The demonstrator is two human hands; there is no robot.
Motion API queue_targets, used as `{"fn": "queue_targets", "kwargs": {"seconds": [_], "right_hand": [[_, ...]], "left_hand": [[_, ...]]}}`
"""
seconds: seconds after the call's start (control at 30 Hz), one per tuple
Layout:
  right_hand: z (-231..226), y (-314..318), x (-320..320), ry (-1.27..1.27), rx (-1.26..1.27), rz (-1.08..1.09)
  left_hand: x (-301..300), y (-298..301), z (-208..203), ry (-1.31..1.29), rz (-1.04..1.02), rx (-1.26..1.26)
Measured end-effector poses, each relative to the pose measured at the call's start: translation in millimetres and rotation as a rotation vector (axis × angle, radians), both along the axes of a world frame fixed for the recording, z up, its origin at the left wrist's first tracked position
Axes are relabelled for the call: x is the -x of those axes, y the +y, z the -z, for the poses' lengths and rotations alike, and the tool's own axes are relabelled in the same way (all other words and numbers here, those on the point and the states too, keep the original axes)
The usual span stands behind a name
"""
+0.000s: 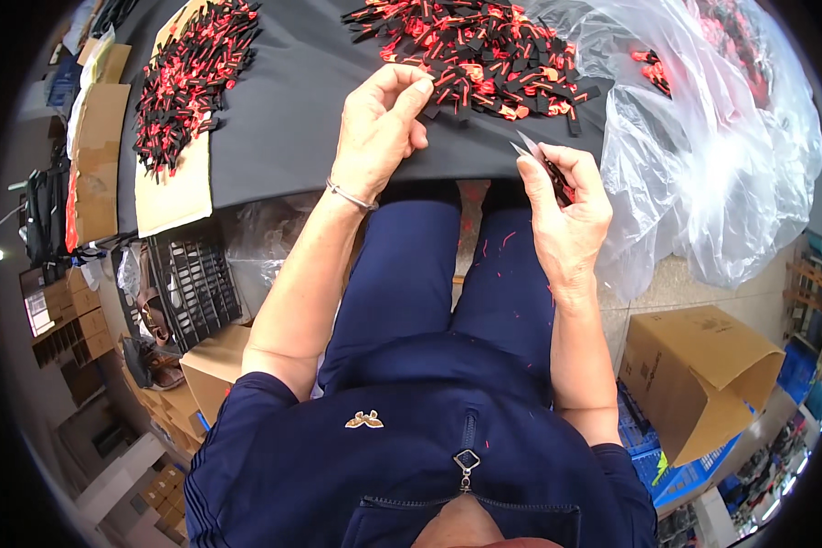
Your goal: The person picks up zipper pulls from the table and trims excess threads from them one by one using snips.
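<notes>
Snips (532, 146): in R hand, above the lap near the table edge; pointed metal blades look up-left, tips slightly apart.
R hand (571, 219): closed around the snips, thumb on one side, fingers on the other; dark handle w/ some red is partly hidden in the palm.
L hand (374, 132): at near-left edge of the big pile, thumb and index tips brought together; cannot tell if a small pc. is btwn. them.
Big pile (484, 68): many small black pcs. w/ orange-red parts, on the table, just beyond both hands.
Table (292, 110): covered w/ black cloth.
Second pile (196, 82): similar pcs., on the L side, lying partly on a beige sheet (175, 199).
Plastic bag (703, 173): clear, crumpled, R side, hanging over the table edge; similar red-black pcs. show through.
Trousers (397, 265): dark blue, w/ few red thread bits (509, 239) on the R leg.
Carton (662, 374): brown, at lower R, above a blue crate (699, 479).
Black basket (190, 288): at L, below table level.
</notes>
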State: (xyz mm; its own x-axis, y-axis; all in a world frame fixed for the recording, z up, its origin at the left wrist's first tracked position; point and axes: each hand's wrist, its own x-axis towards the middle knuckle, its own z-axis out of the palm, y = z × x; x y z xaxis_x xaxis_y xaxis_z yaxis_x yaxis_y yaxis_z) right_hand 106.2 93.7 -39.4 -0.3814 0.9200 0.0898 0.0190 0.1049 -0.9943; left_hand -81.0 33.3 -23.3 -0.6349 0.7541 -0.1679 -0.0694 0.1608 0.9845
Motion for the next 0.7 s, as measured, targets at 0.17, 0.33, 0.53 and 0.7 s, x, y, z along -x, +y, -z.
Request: {"fn": "queue_targets", "kwargs": {"seconds": [0.17,0.33,0.53,0.7], "right_hand": [[-2.1,1.0,5.1,-0.053,-0.074,0.027],[1.6,-0.6,4.2,-0.107,-0.363,0.063],[-5.2,-8.8,-8.8,-0.283,-0.561,0.088],[-5.5,-12.2,-18.4,-0.306,-0.669,0.086]], "left_hand": [[-11.1,-2.0,-5.9,0.002,0.017,-0.017],[-39.0,-13.4,-12.2,-0.265,0.126,-0.049],[-59.8,-25.0,-17.6,-0.252,0.174,-0.035],[-62.8,-29.5,-20.4,-0.194,0.232,-0.030]]}}
